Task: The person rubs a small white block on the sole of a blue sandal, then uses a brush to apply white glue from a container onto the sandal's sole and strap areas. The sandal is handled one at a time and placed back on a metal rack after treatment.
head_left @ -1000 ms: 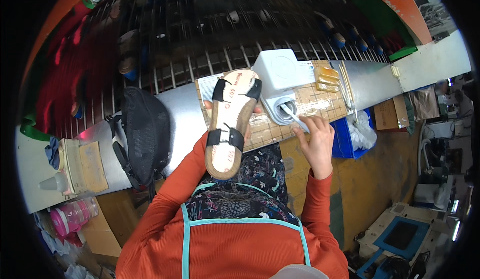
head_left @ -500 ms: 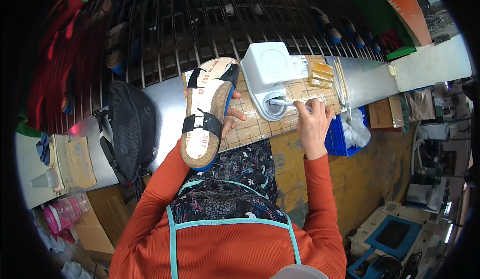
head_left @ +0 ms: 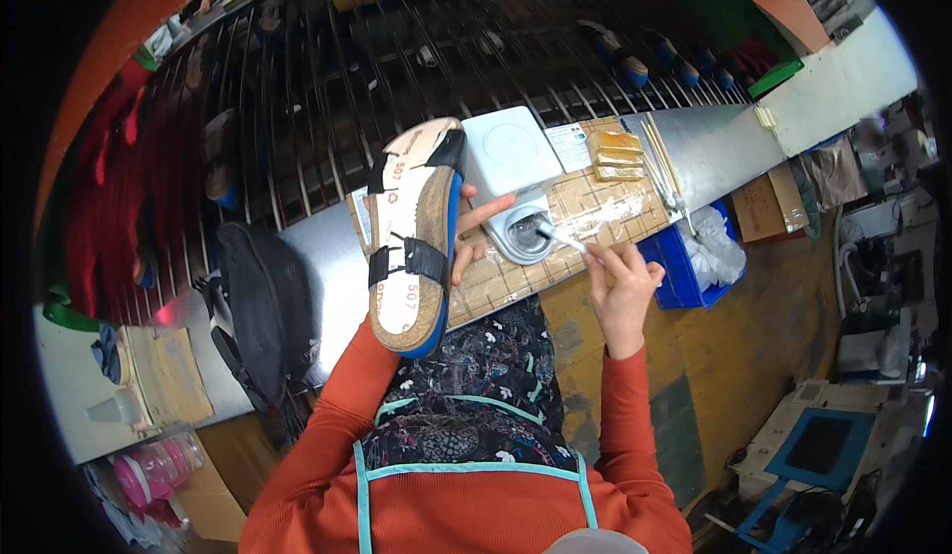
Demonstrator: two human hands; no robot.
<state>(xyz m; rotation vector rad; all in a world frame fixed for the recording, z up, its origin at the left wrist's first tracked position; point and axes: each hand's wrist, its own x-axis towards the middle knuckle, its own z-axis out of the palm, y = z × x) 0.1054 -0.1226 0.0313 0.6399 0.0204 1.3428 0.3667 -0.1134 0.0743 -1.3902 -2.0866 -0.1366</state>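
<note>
Black-strapped sandal (head_left: 404,207) above the left hand (head_left: 467,248), grasped from beneath, white stick (head_left: 565,239) pinched in the right hand (head_left: 623,293)

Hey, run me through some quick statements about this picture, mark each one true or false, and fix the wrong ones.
1. The left hand holds a sandal. True.
2. Both hands grip the sandal. False: the right hand holds a white stick.
3. The yellow blocks lie to the right of the white container. True.
4. The yellow blocks sit in a bin. False: they lie on the brown board.
5. A black bag lies to the left of the sandal. True.
6. The sandal is to the right of the white container. False: it is to the left.
</note>
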